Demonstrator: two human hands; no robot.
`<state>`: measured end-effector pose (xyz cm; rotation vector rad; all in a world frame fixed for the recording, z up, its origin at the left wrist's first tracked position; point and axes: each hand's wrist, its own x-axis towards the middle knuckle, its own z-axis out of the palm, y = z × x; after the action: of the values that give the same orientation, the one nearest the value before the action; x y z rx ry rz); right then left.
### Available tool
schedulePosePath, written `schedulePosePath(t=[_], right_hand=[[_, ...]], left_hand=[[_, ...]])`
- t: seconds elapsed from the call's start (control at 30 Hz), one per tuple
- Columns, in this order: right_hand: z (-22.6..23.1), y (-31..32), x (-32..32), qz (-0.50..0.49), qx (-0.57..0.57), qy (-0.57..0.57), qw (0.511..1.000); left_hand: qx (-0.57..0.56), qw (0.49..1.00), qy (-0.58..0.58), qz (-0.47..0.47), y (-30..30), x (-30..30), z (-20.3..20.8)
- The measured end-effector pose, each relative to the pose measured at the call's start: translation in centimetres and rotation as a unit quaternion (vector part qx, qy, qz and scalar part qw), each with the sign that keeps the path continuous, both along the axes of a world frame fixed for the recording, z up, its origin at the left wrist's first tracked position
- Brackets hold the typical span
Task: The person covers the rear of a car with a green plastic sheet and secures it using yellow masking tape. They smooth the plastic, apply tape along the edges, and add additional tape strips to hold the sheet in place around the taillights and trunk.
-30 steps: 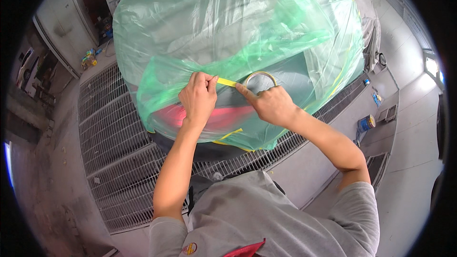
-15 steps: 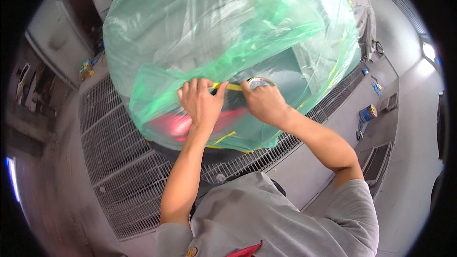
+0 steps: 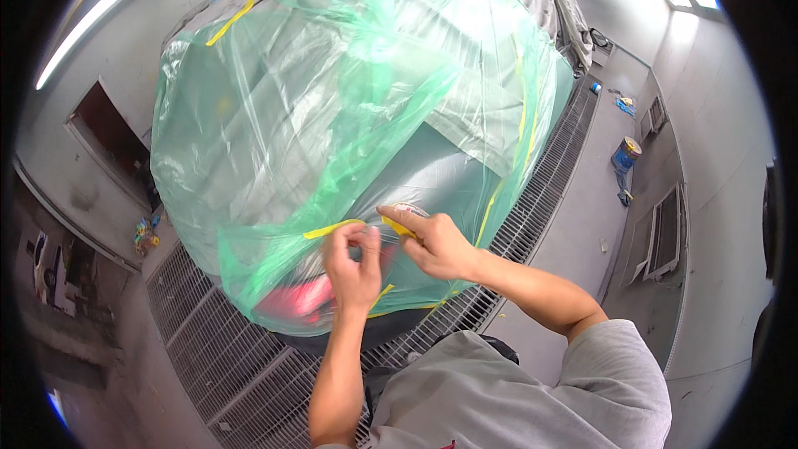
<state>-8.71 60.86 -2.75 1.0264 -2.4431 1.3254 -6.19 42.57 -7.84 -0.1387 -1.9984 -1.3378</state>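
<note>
Thin green plastic film wraps the end of a car, and a red tail light shows through it. My left hand is closed at the film above the light, its fingertips at the end of a short yellow tape strip. Just to its right, my right hand grips a roll of yellow masking tape, mostly covered by the fingers, with a yellow tape edge showing below the index finger. No tape is seen spanning the gap between the hands.
Floor grating runs under and beside the car. Along the right wall are a blue can and a vent panel. Grey cloth covers the car farther back. A doorway opens at the left.
The yellow tape stretched between my hands is now parted, with a strip at my left hand and the roll in my right. The view has tilted up, showing more of the room.
</note>
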Motion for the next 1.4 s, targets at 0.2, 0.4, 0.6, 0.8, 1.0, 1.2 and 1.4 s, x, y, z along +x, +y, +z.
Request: schedulePosePath(t=[0.2, 0.4, 0.6, 0.8, 1.0, 1.2, 1.4], right_hand=[[0.3, 2.1, 0.8, 0.024, 0.059, -0.009, 0.998], [1.4, 3.3, 2.3, 0.035, 0.072, -0.01, 0.997], [-0.3, 5.0, 2.2, -0.024, 0.155, 0.024, 0.987], [-0.1, 6.1, 0.7, 0.031, 0.149, -0.089, 0.984], [0.4, 6.3, -1.0, -0.092, -0.19, -0.145, 0.967], [-1.3, 3.1, 0.3, 0.01, -0.21, -0.231, 0.95], [3.3, 5.0, -6.1, -0.145, -0.216, -0.018, 0.965]], left_hand=[[0.07, 0.962, -0.156, -0.213, 1.9, 0.6, 1.6], [0.114, 0.939, -0.126, -0.299, 2.5, 0.6, 1.9], [-0.008, 0.993, 0.004, -0.121, 2.6, 0.7, 1.5], [-0.109, 0.983, 0.134, -0.068, 4.2, 1.6, 1.9], [0.125, 0.987, 0.067, -0.08, 4.2, 0.3, 3.0], [0.185, 0.976, 0.016, -0.117, 5.4, 0.5, 2.6], [0.118, 0.99, 0.075, -0.01, 3.6, -0.1, 3.5]])
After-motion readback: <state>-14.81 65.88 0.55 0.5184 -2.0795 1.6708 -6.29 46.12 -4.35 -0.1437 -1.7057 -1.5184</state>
